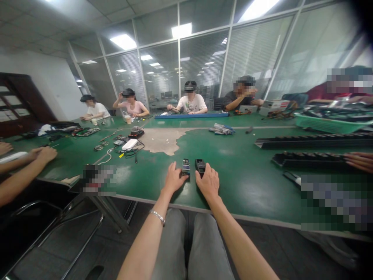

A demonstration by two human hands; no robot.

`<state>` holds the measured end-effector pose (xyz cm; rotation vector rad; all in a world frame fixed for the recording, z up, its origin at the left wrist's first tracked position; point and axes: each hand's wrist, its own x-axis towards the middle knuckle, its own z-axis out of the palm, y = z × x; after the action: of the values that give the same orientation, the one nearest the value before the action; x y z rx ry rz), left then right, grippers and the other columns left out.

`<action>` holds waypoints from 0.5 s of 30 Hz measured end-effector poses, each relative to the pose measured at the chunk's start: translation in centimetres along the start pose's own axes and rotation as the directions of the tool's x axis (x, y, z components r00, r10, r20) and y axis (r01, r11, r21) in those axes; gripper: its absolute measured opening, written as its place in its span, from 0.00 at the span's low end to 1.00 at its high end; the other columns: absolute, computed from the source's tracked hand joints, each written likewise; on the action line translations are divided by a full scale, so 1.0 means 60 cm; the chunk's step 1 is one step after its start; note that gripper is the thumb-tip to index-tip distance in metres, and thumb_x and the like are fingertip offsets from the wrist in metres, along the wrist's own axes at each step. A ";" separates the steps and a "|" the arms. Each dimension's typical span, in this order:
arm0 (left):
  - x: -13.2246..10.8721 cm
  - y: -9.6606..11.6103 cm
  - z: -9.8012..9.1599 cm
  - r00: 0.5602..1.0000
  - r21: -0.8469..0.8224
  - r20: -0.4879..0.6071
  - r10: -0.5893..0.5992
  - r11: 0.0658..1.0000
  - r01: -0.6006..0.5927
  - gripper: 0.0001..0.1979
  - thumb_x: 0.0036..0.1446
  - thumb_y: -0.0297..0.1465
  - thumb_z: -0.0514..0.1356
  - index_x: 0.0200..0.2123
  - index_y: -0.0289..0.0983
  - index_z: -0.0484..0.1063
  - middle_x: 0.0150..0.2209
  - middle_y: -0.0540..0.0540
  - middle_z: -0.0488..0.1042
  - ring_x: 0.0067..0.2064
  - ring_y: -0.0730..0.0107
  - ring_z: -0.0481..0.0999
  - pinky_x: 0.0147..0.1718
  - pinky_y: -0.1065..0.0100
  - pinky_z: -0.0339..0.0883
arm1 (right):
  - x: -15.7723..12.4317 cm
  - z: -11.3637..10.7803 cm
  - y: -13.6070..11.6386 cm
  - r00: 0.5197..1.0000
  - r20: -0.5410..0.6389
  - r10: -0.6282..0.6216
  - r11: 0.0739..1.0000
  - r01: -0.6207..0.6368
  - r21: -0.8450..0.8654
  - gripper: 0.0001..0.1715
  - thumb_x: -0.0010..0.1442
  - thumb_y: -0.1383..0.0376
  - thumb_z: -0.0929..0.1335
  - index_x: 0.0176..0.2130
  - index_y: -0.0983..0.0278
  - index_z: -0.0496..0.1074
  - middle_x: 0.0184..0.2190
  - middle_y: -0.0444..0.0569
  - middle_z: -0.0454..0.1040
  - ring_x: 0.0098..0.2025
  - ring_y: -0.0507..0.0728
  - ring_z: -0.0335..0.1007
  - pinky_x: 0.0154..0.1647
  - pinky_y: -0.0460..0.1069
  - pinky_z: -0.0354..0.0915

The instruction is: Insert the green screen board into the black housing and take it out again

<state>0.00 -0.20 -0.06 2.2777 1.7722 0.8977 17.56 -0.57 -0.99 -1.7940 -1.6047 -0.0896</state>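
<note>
On the green table [233,155], near its front edge, two small objects stand side by side. The left one is a small silvery and dark device [185,165]; my left hand [175,178] rests at its left and near side, with thumb and fingers apart around its lower end. A black plastic housing [200,165] with openings in its top lies just to the right. My right hand [208,180] touches its near right side, fingers spread and pointing forward. A gap of bare tabletop separates the two objects.
A white box [129,144] with black cables lies left of centre, near loose parts. Grey gloves [221,129] lie further back. Long black rails [314,159] and a green basket [332,123] are at right. Several people sit around the table; another person's hands [46,153] are at left.
</note>
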 end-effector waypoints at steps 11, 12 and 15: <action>-0.004 -0.006 -0.001 1.000 -0.045 -0.003 -0.001 0.999 0.001 0.20 0.58 0.43 0.64 0.51 0.39 0.76 0.67 0.38 0.59 0.69 0.47 0.52 0.66 0.48 0.49 | 0.024 -0.006 0.004 0.984 0.013 0.180 0.938 -0.175 0.298 0.39 0.62 0.48 0.60 0.62 0.71 0.64 0.56 0.62 0.71 0.55 0.65 0.68 0.56 0.56 0.61; -0.003 -0.008 0.000 1.000 -0.053 -0.005 -0.005 0.999 0.005 0.20 0.58 0.42 0.64 0.51 0.39 0.76 0.67 0.38 0.59 0.69 0.47 0.52 0.66 0.48 0.49 | 0.030 -0.009 -0.001 0.979 0.022 0.203 0.926 -0.200 0.319 0.40 0.62 0.47 0.60 0.62 0.70 0.64 0.56 0.62 0.72 0.55 0.65 0.69 0.55 0.55 0.61; -0.002 -0.012 0.003 1.000 -0.073 -0.003 -0.002 0.997 0.002 0.20 0.58 0.42 0.64 0.50 0.38 0.76 0.67 0.37 0.59 0.69 0.46 0.52 0.66 0.50 0.49 | 0.050 -0.017 -0.022 0.972 0.037 0.234 0.914 -0.232 0.334 0.40 0.62 0.45 0.60 0.62 0.69 0.65 0.55 0.61 0.73 0.55 0.65 0.69 0.55 0.55 0.62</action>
<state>-0.55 -0.03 -0.57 2.2305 1.7134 0.9502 17.49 1.36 1.85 -1.6955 -1.2987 0.2779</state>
